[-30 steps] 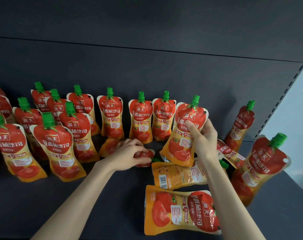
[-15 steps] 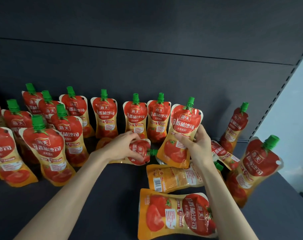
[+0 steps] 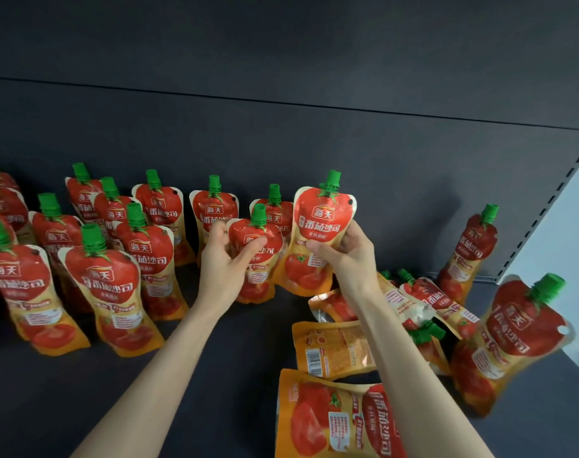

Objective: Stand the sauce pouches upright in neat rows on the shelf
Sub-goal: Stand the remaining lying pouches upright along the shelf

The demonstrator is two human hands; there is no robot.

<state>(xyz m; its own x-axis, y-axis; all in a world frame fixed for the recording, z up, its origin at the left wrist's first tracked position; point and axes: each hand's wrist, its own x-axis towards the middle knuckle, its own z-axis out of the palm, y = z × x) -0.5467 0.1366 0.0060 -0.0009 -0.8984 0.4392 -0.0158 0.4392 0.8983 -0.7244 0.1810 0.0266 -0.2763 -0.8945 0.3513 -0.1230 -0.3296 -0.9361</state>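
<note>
Holding, frame centre: my left hand (image 3: 227, 259) clasps a small upright pouch (image 3: 256, 259), my right hand (image 3: 342, 256) a larger pouch (image 3: 318, 241) on the shelf (image 3: 215, 375); soft, slick, bottom-heavy, I judge, best gripped mid-body; standing rows (image 3: 116, 259) left, fallen pouches (image 3: 341, 421) lower right crowding placement.

Dim, even light on the dark shelf (image 3: 182, 375); soft shadows behind the pouches (image 3: 321, 233). Pale glare at 3 o'clock. Edge pouches bend and blur; the centre stays fairly sharp.
</note>
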